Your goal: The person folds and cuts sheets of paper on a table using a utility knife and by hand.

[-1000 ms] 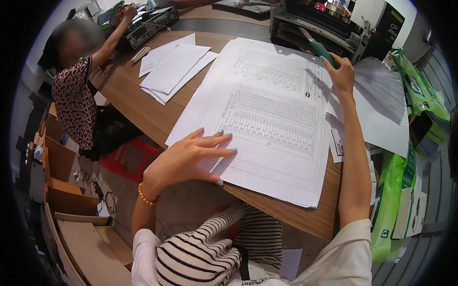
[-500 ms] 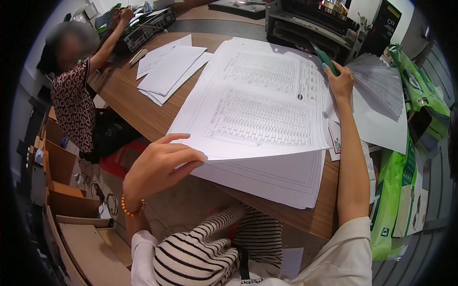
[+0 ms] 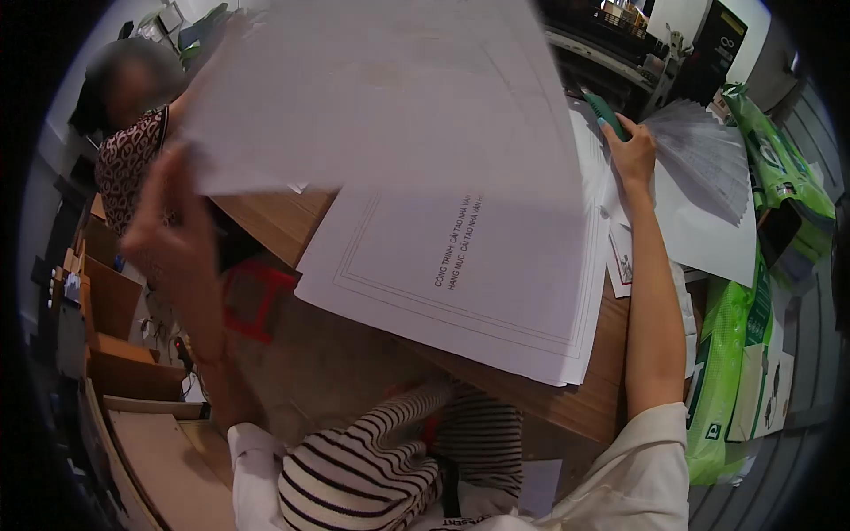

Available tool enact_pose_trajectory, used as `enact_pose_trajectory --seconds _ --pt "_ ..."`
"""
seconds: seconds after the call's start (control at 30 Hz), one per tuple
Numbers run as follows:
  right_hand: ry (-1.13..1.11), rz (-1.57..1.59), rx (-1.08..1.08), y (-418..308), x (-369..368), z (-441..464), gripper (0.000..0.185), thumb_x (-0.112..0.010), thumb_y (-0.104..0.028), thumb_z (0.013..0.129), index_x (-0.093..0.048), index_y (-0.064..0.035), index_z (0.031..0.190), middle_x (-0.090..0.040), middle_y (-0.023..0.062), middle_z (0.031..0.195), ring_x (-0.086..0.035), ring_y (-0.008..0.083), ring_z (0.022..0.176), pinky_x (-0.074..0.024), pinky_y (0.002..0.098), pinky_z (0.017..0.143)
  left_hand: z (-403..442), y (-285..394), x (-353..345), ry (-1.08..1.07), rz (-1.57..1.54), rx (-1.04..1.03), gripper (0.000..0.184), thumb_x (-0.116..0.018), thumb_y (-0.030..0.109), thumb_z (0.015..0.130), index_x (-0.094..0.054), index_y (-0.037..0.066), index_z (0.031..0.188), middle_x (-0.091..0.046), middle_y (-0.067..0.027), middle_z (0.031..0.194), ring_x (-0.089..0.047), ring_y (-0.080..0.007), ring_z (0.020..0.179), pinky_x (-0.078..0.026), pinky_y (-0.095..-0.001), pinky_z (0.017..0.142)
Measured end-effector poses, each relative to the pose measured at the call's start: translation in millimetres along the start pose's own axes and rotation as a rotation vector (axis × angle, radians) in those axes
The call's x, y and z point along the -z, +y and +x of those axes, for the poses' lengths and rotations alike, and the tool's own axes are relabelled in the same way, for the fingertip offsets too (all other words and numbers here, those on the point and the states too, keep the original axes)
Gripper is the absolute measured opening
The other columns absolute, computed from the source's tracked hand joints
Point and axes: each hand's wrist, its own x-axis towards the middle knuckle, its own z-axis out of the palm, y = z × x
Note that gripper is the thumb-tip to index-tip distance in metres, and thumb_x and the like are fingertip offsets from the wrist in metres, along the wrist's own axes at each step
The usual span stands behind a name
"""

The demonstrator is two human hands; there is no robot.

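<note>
A large sheet of paper (image 3: 381,106) is raised high in front of me, smeared by motion. Its near left corner meets the fingertips of my left hand (image 3: 177,230), which is blurred but pinches it. Below lies a stack of large printed sheets (image 3: 496,292), the top one with a ruled border and lines of text. At the stack's far right side, my right hand (image 3: 635,157) is closed around a green utility knife (image 3: 606,115), its tip pointing away from me. The raised sheet hides the stack's far part.
The stack lies on a wooden table (image 3: 606,389). To the right are fanned papers (image 3: 704,146) and green plastic packages (image 3: 722,380). A printer-like machine (image 3: 611,62) stands behind. Another person (image 3: 133,159) sits at the left, near a red stool (image 3: 252,301).
My left hand has lifted the top sheet up and to the left, uncovering the bordered page beneath. My right hand with the knife stays where it was.
</note>
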Motion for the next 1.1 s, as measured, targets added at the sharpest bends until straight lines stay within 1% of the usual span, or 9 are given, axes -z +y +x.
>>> enact_pose_trajectory --seconds 0.03,0.13,0.3,0.37,0.4,0.53,0.67,0.8,1.1 --pt "0.0 0.023 -0.005 0 0 -1 0.039 -0.067 -0.037 0.07 -0.066 -0.0133 0.101 -0.058 0.0159 0.086 -0.057 0.0312 0.086 -0.0457 0.0381 0.076 14 -3 -2 0.269 -0.073 0.045 0.014 -0.057 0.014 0.085 -0.067 0.004 0.088 -0.067 -0.0096 0.078 -0.065 -0.0163 0.067 -0.051 -0.0257 0.059" --pt "0.0 0.04 -0.002 -4 4 -1 0.039 -0.067 -0.037 0.07 -0.066 -0.0127 0.101 -0.058 0.0164 0.087 -0.057 0.0313 0.086 -0.0454 0.0379 0.077 -3 -13 5 0.401 0.228 -0.027 0.016 -0.057 0.013 0.085 -0.067 0.006 0.095 -0.068 -0.0078 0.085 -0.066 -0.0164 0.069 -0.05 -0.0259 0.056" --pt "-0.01 0.016 0.009 -3 3 -1 0.039 -0.067 -0.037 0.07 -0.066 -0.0131 0.1 -0.059 0.0161 0.087 -0.057 0.0306 0.086 -0.0454 0.0381 0.076 -33 3 17 0.213 0.02 -0.271 0.008 -0.059 0.002 0.08 -0.065 0.0 0.084 -0.067 -0.0107 0.08 -0.066 -0.0196 0.07 -0.052 -0.0274 0.059" --pt "-0.011 0.024 0.002 -3 3 -2 0.038 -0.067 -0.037 0.07 -0.066 -0.0133 0.1 -0.059 0.0158 0.086 -0.057 0.0308 0.086 -0.0454 0.0379 0.076 -23 19 32 -0.155 -0.321 -0.464 0.006 -0.06 -0.004 0.073 -0.063 -0.002 0.077 -0.066 -0.0131 0.075 -0.066 -0.0218 0.069 -0.053 -0.0293 0.061" --pt "-0.009 0.034 -0.006 -4 3 -2 0.038 -0.067 -0.037 0.07 -0.067 -0.0136 0.1 -0.059 0.0156 0.086 -0.057 0.031 0.086 -0.0454 0.0378 0.077 -23 21 36 -0.223 -0.392 -0.467 0.008 -0.059 0.006 0.08 -0.064 0.001 0.076 -0.066 -0.0118 0.073 -0.066 -0.0227 0.069 -0.052 -0.0319 0.061" --pt "-0.018 0.009 -0.007 -8 5 -3 0.037 -0.067 -0.037 0.07 -0.067 -0.0135 0.098 -0.059 0.0162 0.085 -0.057 0.031 0.086 -0.0455 0.0377 0.076 -24 34 63 -0.703 -0.617 -0.431 0.005 -0.064 0.003 0.066 -0.062 0.002 0.071 -0.063 -0.0093 0.063 -0.065 -0.0212 0.058 -0.054 -0.0309 0.057" --pt "0.005 0.002 0.044 -5 4 -3 0.036 -0.067 -0.036 0.07 -0.067 -0.0133 0.098 -0.059 0.0167 0.085 -0.056 0.031 0.086 -0.0456 0.0379 0.077 -21 33 79 -0.932 -0.693 -0.482 0.005 -0.066 0.005 0.064 -0.065 0.004 0.069 -0.062 -0.0066 0.058 -0.063 -0.019 0.051 -0.052 -0.0286 0.05" --pt "-0.029 -0.004 0.02 -10 7 -4 0.035 -0.067 -0.034 0.07 -0.067 -0.0133 0.098 -0.059 0.0167 0.087 -0.056 0.0314 0.088 -0.0457 0.038 0.078 0 28 78 -0.996 -0.84 -0.445 0.003 -0.062 0.002 0.066 -0.064 0.004 0.067 -0.061 -0.0064 0.056 -0.062 -0.0179 0.047 -0.052 -0.0277 0.048" --pt "-0.073 -0.039 0.05 -1 0 -2 0.032 -0.065 -0.034 0.071 -0.068 -0.0137 0.096 -0.06 0.0147 0.091 -0.056 0.0312 0.091 -0.0452 0.0376 0.08 9 13 41 -1.074 -0.41 -0.277 0.008 -0.061 0.005 0.076 -0.057 0.0 0.08 -0.059 -0.0132 0.07 -0.059 -0.0248 0.062 -0.045 -0.0286 0.057"
